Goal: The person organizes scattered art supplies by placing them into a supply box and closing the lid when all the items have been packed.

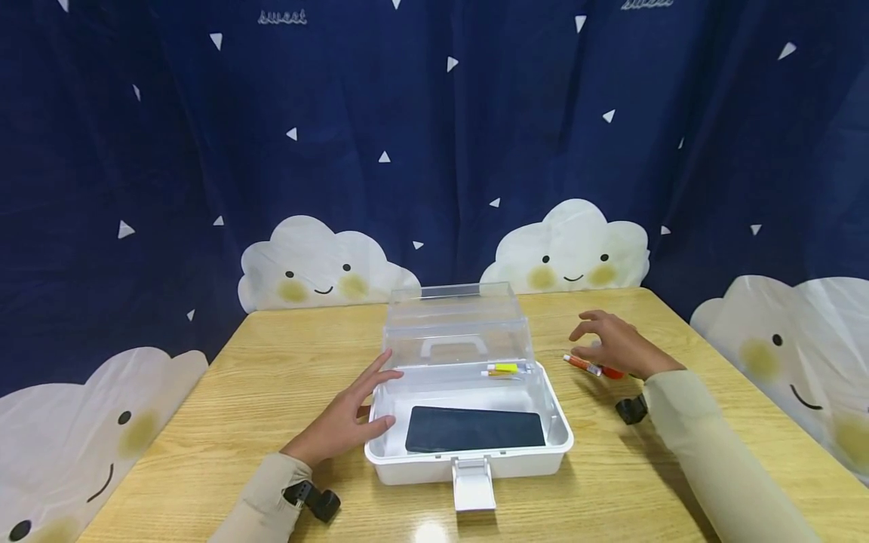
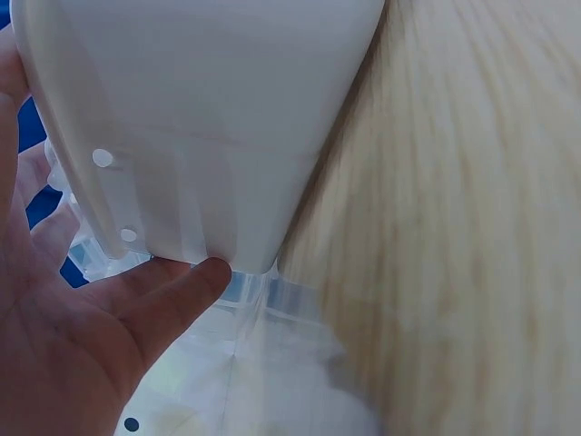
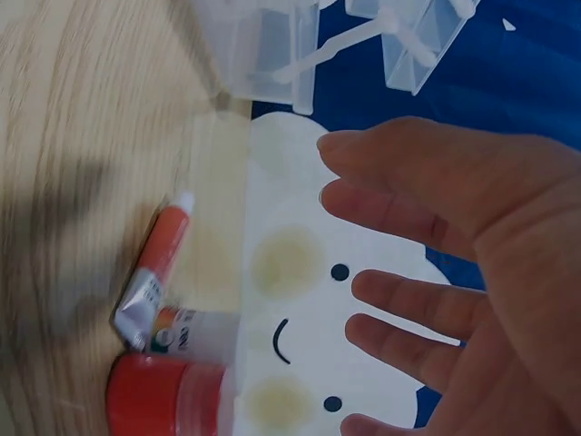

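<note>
A white storage box point(image 1: 468, 471) stands on the table with its clear lid point(image 1: 456, 317) raised at the back. My left hand point(image 1: 346, 418) is at the box's left wall, fingers fairly straight; thumb and forefinger reach over the rim, while other fingertips touch the outer side in the left wrist view. Inside the box lie a flat black rectangular object point(image 1: 475, 430) and, along the back, a yellow tube point(image 1: 504, 367) beside an orange one. My right hand point(image 1: 621, 347) hovers with loosely bent fingers, holding nothing, near an orange paint tube point(image 3: 159, 259) with a white cap.
Beside the orange tube, in the right wrist view, are a red round container point(image 3: 150, 395) and a white labelled item point(image 3: 195, 334). The box's front latch point(image 1: 473, 486) hangs down. A dark blue curtain point(image 1: 434, 136) with clouds borders the wooden table point(image 1: 271, 377).
</note>
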A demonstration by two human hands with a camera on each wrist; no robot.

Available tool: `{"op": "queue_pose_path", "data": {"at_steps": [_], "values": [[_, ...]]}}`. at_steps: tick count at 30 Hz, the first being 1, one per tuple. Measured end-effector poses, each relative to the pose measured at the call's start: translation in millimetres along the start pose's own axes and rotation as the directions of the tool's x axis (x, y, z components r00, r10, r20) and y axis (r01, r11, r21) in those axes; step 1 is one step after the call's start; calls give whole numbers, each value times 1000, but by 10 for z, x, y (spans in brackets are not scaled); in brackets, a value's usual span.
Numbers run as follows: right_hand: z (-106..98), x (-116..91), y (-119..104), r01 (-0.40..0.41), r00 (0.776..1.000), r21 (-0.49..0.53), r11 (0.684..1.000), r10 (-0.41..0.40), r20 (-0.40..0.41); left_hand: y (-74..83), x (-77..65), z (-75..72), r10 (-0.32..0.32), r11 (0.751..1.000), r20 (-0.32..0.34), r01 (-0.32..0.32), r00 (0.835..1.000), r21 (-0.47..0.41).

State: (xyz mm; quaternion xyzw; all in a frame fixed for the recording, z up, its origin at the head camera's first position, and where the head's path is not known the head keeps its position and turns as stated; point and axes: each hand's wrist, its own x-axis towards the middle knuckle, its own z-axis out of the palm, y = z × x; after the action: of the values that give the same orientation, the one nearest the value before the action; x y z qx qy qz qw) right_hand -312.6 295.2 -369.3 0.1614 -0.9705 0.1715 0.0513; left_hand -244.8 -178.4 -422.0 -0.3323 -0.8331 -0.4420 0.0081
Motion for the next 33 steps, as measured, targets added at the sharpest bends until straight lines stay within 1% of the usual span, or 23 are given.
{"op": "queue_pose_path", "data": {"at_steps": [6,16,23,29,33], "values": [[38,8,86,-2,1000,-1,1000,2,14,-11,-9,-5,-3,1000,-2,3,1000,-10],[108,13,246,29,999,-7,1000,-29,24,-15,0,2,-8,1000,-3,8,1000,-2],[159,31,301,9,999,-15,1000,-9,37,-19,4,7,-2,1000,-2,2,1000,-3],[216,27,346,8,999,-46,999,-6,34,-25,8,9,-11,1000,-5,11,1000,0],[240,29,363,0,999,-46,999,1,37,-11,6,9,-16,1000,-7,16,1000,2]]}}
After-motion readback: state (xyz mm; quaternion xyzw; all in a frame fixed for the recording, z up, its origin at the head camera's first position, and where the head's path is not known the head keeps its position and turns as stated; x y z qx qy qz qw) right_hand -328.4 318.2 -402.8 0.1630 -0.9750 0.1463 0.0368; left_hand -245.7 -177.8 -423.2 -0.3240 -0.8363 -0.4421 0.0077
